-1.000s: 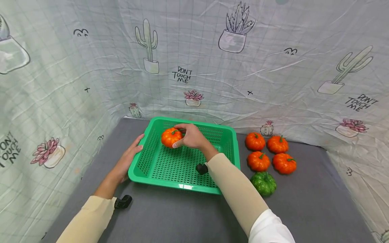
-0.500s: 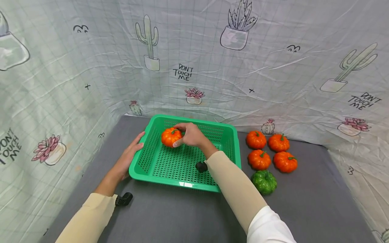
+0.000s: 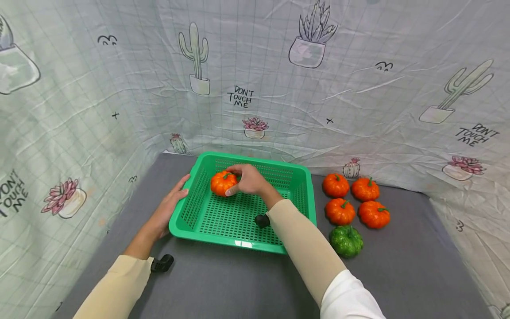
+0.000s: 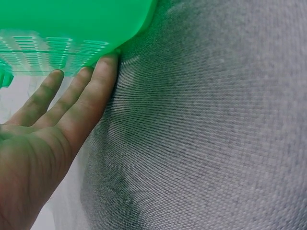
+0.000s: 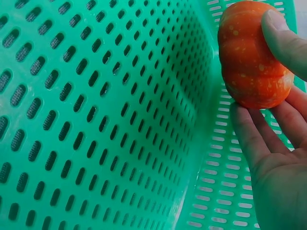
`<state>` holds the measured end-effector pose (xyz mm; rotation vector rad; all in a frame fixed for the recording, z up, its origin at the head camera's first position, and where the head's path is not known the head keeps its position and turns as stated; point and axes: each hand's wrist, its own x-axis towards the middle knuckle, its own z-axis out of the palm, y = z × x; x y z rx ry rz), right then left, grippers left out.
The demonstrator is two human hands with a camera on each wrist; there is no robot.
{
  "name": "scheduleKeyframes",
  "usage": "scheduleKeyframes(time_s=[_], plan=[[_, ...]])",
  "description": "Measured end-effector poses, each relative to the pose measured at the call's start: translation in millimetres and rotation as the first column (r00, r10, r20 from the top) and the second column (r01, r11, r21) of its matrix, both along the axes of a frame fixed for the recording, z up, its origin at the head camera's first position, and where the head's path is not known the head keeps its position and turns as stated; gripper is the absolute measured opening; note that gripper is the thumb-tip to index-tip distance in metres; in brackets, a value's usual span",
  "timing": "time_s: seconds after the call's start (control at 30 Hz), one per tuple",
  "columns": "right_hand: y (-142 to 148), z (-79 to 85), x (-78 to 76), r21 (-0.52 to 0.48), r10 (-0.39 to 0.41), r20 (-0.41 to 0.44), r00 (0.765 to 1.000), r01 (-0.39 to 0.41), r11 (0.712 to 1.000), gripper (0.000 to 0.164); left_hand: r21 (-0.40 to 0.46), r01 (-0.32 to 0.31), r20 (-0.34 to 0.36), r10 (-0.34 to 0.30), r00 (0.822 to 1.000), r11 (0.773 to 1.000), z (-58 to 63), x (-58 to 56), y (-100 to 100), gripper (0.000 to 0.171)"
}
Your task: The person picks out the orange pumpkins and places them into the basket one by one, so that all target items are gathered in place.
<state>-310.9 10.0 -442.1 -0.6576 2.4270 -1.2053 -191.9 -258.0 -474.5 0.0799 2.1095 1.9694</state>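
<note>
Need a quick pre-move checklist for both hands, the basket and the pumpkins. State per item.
1. Right hand has the orange pumpkin: ok, held between thumb and fingers.
2. Held pumpkin inside the green basket: ok, toward its left end.
3. Held pumpkin's weight on the basket floor: cannot tell, contact isn't clear.
4. Left hand on the basket: ok, touching its left side.
5. Right hand free for another pumpkin: not ok, occupied.
6. Four loose orange pumpkins and the green pumpkin in view: ok, right of the basket.
</note>
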Motion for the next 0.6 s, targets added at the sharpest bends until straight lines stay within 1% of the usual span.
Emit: scheduleKeyframes(time_s=[0.23, 0.37, 0.6], plan=[[-2.7, 3.2, -0.2, 0.068, 0.016, -0.028, 0.999, -0.015, 0.998, 0.077, 0.009, 0.003, -0.003, -0.003, 1.000, 1.000, 1.8, 0.2, -0.9, 0.062], [-3.9, 2.9, -0.5, 0.076, 0.025, -0.045, 0.999, -0.022, 0.997, 0.077, 0.014, 0.000, -0.008, 0.001, 1.000, 1.000, 2.2, 0.1, -0.7, 0.061], [-4.5, -1.0, -0.4, 0.086, 0.041, -0.035, 0.999, -0.037, 0.996, 0.078, 0.020, 0.004, -0.003, -0.004, 1.000, 1.000, 1.2, 1.1, -0.2, 0.061]])
